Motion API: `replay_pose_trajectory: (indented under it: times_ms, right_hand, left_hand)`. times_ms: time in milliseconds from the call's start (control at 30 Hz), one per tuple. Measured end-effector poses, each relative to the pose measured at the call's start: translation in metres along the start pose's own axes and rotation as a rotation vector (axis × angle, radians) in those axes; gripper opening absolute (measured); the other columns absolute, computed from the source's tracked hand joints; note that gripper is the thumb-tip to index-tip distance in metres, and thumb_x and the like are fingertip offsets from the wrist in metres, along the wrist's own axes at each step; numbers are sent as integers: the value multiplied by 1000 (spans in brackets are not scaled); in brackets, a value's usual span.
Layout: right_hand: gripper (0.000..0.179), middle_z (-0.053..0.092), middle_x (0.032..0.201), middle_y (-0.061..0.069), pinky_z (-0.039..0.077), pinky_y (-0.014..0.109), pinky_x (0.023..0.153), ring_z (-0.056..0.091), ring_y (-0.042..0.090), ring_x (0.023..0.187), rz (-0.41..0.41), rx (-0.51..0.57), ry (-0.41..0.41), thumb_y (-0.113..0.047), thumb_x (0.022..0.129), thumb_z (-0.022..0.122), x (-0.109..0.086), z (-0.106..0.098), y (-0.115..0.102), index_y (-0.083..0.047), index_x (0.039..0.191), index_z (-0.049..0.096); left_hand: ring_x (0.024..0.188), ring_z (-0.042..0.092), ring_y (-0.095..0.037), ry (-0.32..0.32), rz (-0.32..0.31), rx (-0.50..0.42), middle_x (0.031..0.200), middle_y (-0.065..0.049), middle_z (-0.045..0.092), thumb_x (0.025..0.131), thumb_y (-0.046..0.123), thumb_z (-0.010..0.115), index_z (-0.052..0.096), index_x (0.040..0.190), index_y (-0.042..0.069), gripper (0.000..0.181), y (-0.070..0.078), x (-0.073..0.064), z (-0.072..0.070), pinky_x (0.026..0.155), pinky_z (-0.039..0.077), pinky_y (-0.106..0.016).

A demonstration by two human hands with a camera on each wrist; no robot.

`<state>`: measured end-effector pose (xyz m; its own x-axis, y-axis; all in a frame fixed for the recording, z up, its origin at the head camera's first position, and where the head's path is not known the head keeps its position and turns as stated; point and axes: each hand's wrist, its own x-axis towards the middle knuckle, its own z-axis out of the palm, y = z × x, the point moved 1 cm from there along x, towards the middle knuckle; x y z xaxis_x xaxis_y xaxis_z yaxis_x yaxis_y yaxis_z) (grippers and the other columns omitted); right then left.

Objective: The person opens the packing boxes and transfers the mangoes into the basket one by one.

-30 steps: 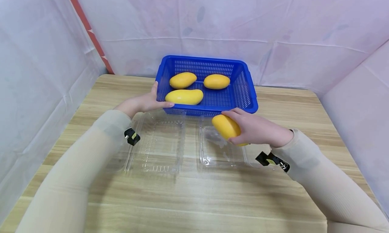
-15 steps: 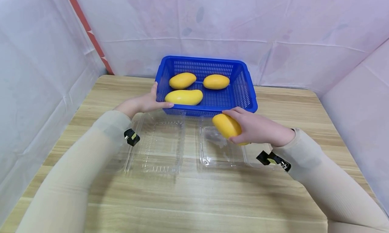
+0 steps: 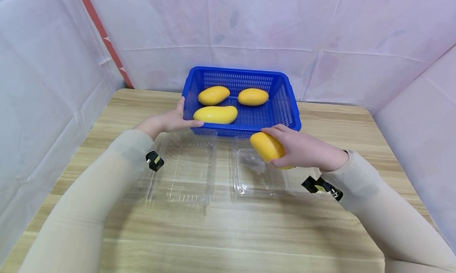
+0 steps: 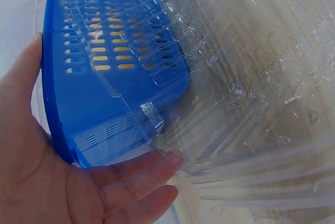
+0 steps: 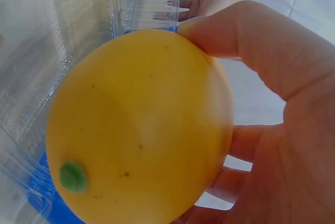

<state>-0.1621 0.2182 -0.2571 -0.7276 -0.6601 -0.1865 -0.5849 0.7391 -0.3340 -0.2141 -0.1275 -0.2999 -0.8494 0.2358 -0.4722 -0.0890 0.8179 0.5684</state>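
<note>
My right hand (image 3: 297, 148) holds a yellow mango (image 3: 268, 148) over the right clear plastic clamshell box (image 3: 251, 178), just in front of the basket. In the right wrist view, thumb and fingers are spread round the mango (image 5: 138, 130), whose green stem end faces the camera. My left hand (image 3: 170, 120) rests at the front left corner of the blue basket (image 3: 246, 127), thumb along the rim. The left wrist view has its fingers (image 4: 138, 182) fairly straight beside the basket corner. Inside the basket lie three mangoes: a back left one (image 3: 213, 95), a back right one (image 3: 253, 97) and a front left one (image 3: 215, 114).
Another clear clamshell box (image 3: 190, 172) stands open in front of the basket on the left, partly behind the left forearm. Both boxes rest on a wood-grain table (image 3: 231, 233). Pale cloth (image 3: 263, 27) hangs behind and at both sides.
My right hand has shifted very slightly right and up with the mango. The left hand stays at the basket corner.
</note>
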Motion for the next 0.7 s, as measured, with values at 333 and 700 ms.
replay_pose_trajectory:
  times_ms: [333, 700]
  right_hand:
    - [79, 45, 128, 13, 50, 38, 78, 52, 23, 93, 3, 19, -6, -24, 75, 74, -1, -2, -1, -3, 141, 36]
    - [79, 44, 129, 13, 49, 38, 77, 52, 23, 93, -20, -9, -3, -24, 75, 73, 1, -9, -2, -1, 141, 36]
  left_hand:
    - [137, 11, -40, -9, 6, -14, 151, -22, -15, 78, 72, 51, -39, 135, 15, 121, 0, 1, 0, 107, 17, -54]
    - [136, 17, -42, -23, 12, -13, 150, -22, -20, 78, 72, 51, -41, 134, 16, 121, -2, 5, 0, 106, 22, -54]
